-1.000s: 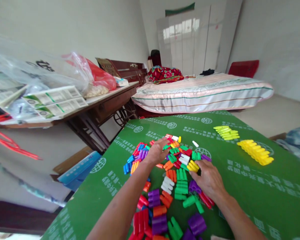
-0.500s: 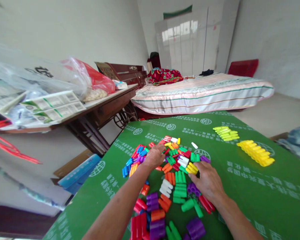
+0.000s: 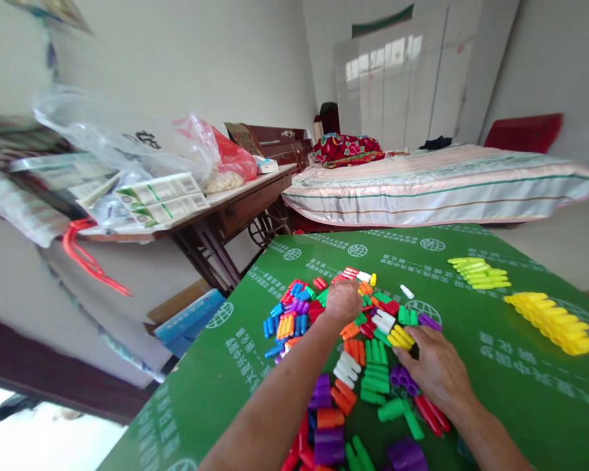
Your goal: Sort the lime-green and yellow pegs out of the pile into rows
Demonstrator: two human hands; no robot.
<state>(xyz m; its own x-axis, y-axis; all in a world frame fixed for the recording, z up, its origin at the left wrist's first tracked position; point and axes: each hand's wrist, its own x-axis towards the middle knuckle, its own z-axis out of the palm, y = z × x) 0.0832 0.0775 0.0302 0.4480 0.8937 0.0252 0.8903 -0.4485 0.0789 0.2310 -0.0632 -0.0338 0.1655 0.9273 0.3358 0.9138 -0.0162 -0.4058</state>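
My right hand has its thumb and fingers closed round a yellow ribbed plastic piece at the right side of a colourful pile. Farther back, my left hand reaches into the pile with curled fingers; its fingertips and whatever is in them are hidden. White pieces, green pieces and orange pieces lie between the hands. Below my right hand are a purple piece and red tubes. Blue pieces lie to the left.
On the right of the green table stand a joined row of yellow pieces and a group of lime pieces. One white piece lies apart. A side table with bags and boxes is left; a bed stands behind.
The view has swung left, so the scene appears shifted right. My left hand has moved slightly over the pile and its fingers are now more hidden. My right hand keeps the yellow piece.
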